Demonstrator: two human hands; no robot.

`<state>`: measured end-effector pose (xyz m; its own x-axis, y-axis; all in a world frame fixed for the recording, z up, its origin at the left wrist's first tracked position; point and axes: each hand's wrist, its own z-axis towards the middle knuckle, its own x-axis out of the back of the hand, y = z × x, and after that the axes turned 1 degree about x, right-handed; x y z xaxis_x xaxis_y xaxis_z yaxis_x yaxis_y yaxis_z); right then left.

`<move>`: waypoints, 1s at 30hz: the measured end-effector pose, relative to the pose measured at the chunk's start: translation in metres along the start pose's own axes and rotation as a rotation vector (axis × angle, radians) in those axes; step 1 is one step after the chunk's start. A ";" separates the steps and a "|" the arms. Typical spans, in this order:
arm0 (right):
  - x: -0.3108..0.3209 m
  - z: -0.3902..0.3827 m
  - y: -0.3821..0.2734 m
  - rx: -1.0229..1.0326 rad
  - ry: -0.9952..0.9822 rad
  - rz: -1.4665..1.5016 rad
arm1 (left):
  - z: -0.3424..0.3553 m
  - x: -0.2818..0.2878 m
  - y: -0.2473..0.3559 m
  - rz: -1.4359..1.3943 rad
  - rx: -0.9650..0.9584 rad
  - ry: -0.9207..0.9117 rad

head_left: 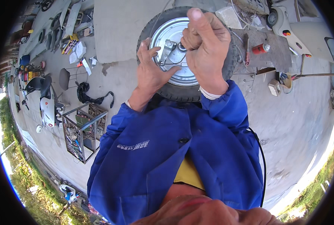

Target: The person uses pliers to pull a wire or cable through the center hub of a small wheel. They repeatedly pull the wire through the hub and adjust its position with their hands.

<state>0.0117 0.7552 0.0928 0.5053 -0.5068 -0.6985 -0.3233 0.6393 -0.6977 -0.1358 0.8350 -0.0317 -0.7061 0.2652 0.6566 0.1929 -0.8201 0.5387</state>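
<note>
- Your hands are apart, both over the wheel [185, 94], which sits straight in front of you with its silver hub [185, 77] facing you.
- Your left hand [150, 69] is spread over the wheel's left side, fingers bent and thumb stretched across the lower hub; whether it touches the metal, you cannot tell from here.
- Your right hand [208, 45] is curled into a fist, thumb raised, over the hub's right side, just beside the axle [182, 46]; whether it grips anything is hidden.
- Between your hands, a silver lever [168, 48] lies on the hub, nearer your left fingers.
- Right of your right hand, a red can [260, 49] lies on a dark sheet [277, 39], with a red-handled tool [247, 58] nearer you.
- Beyond that hand, just past the tyre, is a pale block [228, 17].
- Well left of your left hand are a grey seat [64, 78] and a black bag [85, 93].
- Lower left of it, a metal rack [85, 126] holds assorted parts.
- Farther left is a white scooter [47, 108].
</note>
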 end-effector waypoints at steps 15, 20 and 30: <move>0.094 0.014 -0.008 -0.088 0.157 0.160 | 0.013 -0.009 0.011 -0.018 -0.029 -0.034; 0.125 0.000 -0.003 -0.081 0.256 0.211 | 0.017 -0.004 0.012 -0.027 -0.071 -0.012; 0.151 -0.020 0.001 -0.031 0.303 0.270 | 0.014 -0.006 0.015 -0.004 -0.008 -0.073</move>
<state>0.0722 0.6679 -0.0165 0.1414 -0.4732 -0.8695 -0.4386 0.7575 -0.4836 -0.1192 0.8281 -0.0206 -0.6550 0.3046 0.6915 0.1847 -0.8228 0.5374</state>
